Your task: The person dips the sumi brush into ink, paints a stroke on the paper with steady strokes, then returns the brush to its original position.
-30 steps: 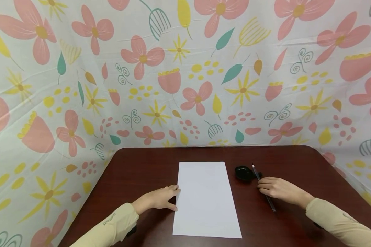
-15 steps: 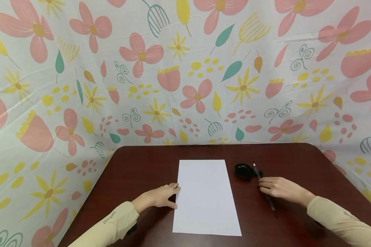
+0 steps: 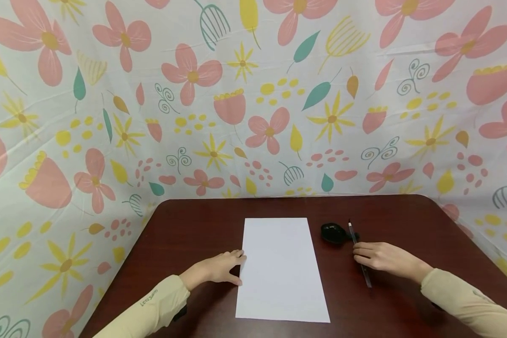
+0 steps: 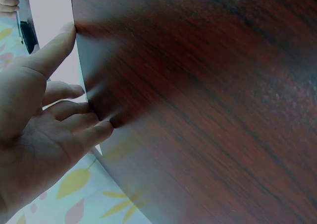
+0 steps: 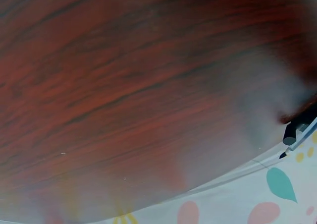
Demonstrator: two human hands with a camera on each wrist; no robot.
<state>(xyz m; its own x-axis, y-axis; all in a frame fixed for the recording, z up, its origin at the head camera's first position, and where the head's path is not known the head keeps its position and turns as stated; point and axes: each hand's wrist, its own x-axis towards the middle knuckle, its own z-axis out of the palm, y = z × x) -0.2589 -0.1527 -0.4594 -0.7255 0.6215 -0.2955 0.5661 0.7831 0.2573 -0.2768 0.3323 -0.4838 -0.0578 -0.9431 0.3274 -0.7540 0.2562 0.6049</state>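
Note:
A slim brush [image 3: 352,233] with a dark tip and a white band below it is pinched between the thumb and fingers of my right hand [image 3: 380,256]. Its tip points away from me, beside a small glossy black dish [image 3: 332,233] with a short handle. In the right wrist view the dark tip of the brush [image 5: 301,140] shows at the right edge; the hand itself is out of that view. My left hand [image 3: 220,267], fingers spread, rests at the left edge of a blank white sheet of paper [image 3: 280,272]. The left wrist view shows its fingertips along the paper [image 4: 52,11].
The dark red wooden table [image 3: 194,225] has rounded far corners. A floral curtain [image 3: 270,94] hangs right behind it and along the left side.
The brush has tilted in my right hand: its tip has shifted slightly right and its lower end left, so it stands steeper in view. My left hand keeps its place.

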